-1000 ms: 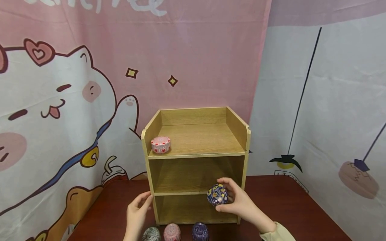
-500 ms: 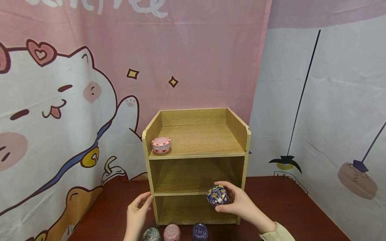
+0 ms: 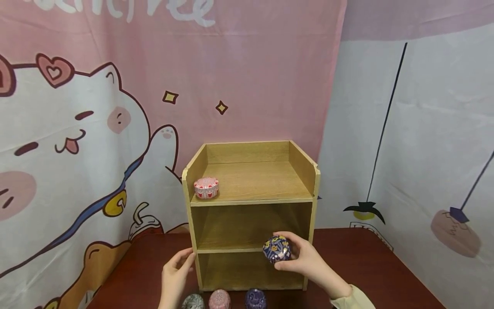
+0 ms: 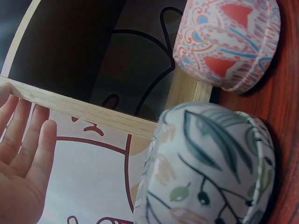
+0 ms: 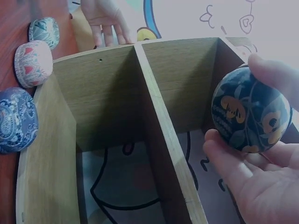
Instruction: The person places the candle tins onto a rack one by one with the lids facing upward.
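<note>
In the head view my right hand grips a round dark blue tin with yellow flowers, thumb below and fingers above. It holds the tin in front of the middle shelf's edge, toward the right side of the wooden shelf unit. My left hand touches the unit's left side panel with its fingertips; the left wrist view shows these fingers fairly straight against the panel. A pink tin with red hearts sits at the top shelf's front left corner.
Before the unit, on the dark red table, stand a grey-green leaf-patterned tin, a pink one and a purple-blue one. A printed cloth hangs behind.
The whole head view has shifted slightly down. My right hand has raised the blue tin a little against the shelf edge, its upper fingers settling closer. The left hand stays at the panel.
</note>
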`<state>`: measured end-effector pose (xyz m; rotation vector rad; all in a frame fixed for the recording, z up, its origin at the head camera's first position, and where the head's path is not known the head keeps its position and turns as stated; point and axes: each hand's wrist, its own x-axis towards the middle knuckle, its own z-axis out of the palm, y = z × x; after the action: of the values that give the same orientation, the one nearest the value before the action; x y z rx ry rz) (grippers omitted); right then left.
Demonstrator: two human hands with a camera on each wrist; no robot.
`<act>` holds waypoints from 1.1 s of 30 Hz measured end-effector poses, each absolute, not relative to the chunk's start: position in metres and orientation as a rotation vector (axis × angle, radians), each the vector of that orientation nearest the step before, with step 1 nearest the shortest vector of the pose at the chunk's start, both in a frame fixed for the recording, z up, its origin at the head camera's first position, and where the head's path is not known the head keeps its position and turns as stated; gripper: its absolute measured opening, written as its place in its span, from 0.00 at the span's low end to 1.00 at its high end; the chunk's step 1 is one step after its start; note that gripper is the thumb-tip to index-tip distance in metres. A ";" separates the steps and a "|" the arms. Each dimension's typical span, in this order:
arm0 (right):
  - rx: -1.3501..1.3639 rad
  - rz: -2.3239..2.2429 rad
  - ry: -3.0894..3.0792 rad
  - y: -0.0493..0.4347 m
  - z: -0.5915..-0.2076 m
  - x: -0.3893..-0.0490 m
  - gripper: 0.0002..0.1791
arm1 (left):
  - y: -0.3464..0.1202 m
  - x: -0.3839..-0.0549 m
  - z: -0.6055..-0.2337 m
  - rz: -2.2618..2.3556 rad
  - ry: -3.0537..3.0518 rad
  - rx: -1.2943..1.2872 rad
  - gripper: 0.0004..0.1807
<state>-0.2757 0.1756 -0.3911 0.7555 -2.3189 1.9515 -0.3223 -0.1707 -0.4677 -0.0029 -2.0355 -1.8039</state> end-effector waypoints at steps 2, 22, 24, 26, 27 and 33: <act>0.773 1.924 -2.324 0.175 -0.390 -0.276 0.41 | -0.171 -0.323 -0.469 -1.805 -2.038 0.006 0.14; 0.815 1.843 -2.314 0.166 -0.375 -0.277 0.40 | -0.172 -0.329 -0.478 -1.807 -2.030 0.018 0.15; 0.827 1.856 -2.311 0.166 -0.374 -0.277 0.40 | -0.172 -0.328 -0.478 -1.802 -2.036 0.012 0.15; 0.832 1.880 -2.306 0.165 -0.373 -0.277 0.40 | -0.172 -0.328 -0.478 -1.805 -2.038 0.017 0.15; 0.830 1.892 -2.307 0.165 -0.372 -0.278 0.40 | -0.172 -0.328 -0.478 -1.805 -2.040 0.020 0.15; 0.819 1.930 -2.326 0.164 -0.368 -0.284 0.39 | -0.172 -0.326 -0.474 -1.825 -2.038 0.020 0.17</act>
<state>-0.2838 0.1638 -0.3676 0.8192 -2.3258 1.9299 -0.3262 -0.1716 -0.4742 0.0202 -2.0379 -1.8252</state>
